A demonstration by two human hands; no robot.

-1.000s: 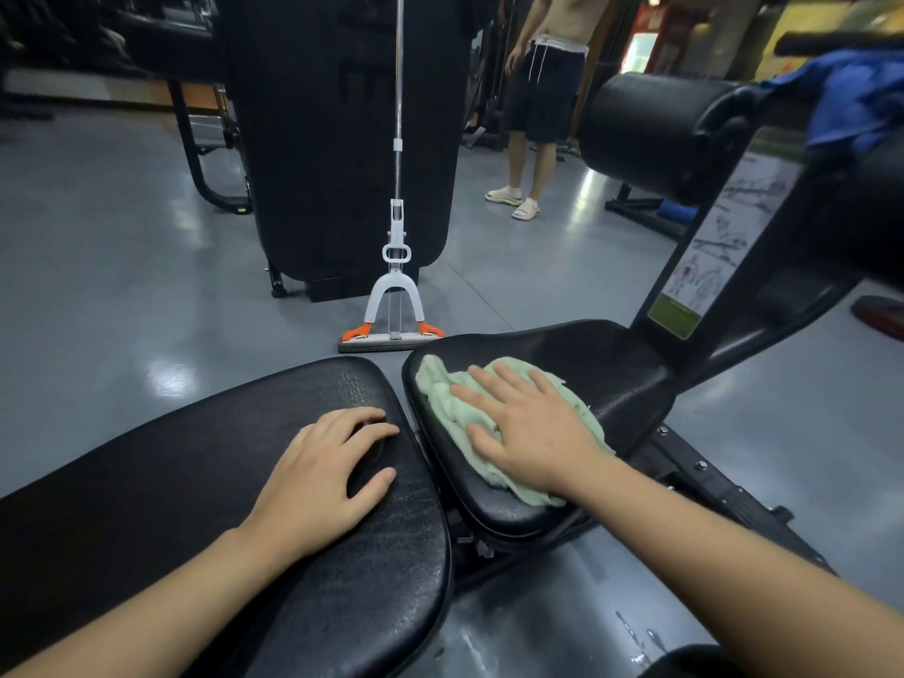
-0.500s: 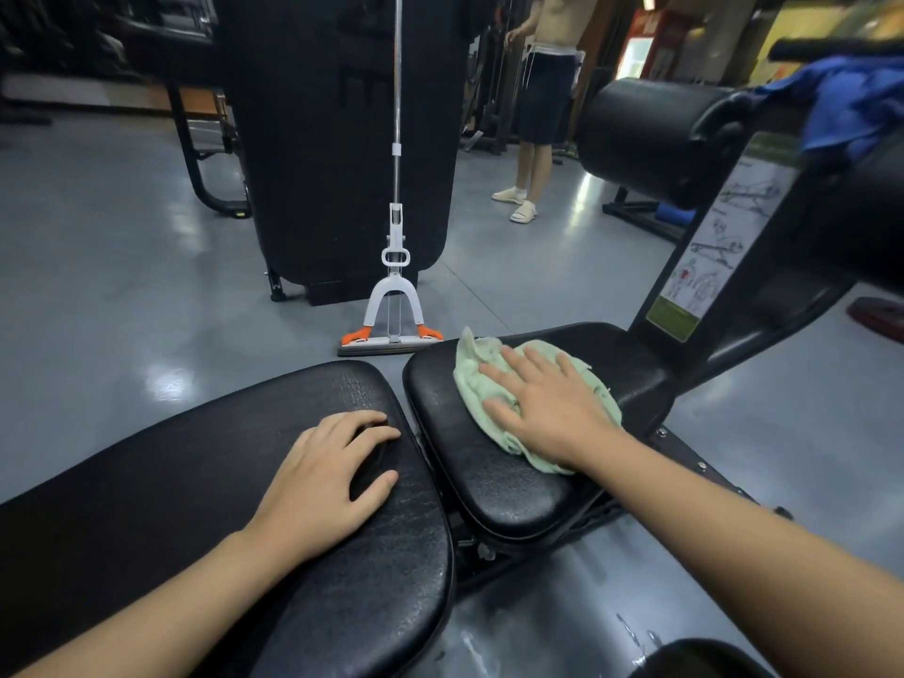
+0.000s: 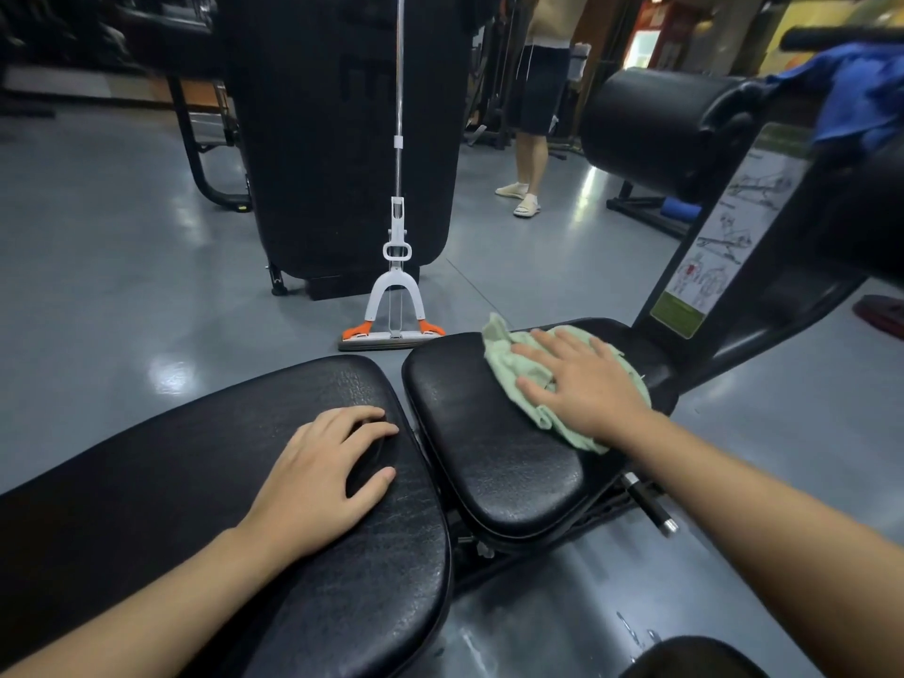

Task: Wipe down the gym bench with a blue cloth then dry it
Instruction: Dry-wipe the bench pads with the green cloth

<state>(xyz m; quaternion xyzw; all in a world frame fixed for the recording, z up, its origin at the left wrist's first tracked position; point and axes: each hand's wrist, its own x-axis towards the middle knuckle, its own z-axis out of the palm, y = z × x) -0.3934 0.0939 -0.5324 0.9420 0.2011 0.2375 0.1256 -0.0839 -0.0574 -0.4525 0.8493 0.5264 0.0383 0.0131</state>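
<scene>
The black gym bench has a long back pad (image 3: 171, 482) at the left and a smaller seat pad (image 3: 484, 462) in the middle. My right hand (image 3: 582, 384) presses flat, fingers spread, on a pale green cloth (image 3: 513, 364) at the far end of the seat pad. My left hand (image 3: 323, 477) rests on the near end of the back pad, fingers loosely bent, holding nothing. A blue cloth (image 3: 856, 95) hangs over the machine's frame at the upper right.
A white and orange mop (image 3: 396, 305) stands on the grey floor just beyond the bench, against a tall black machine (image 3: 342, 139). A black roller pad (image 3: 650, 124) sticks out at the upper right. A person (image 3: 538, 105) stands in the background.
My right hand has slid the green cloth away from me along the seat pad, from its near middle to its far end. My left hand has stayed put.
</scene>
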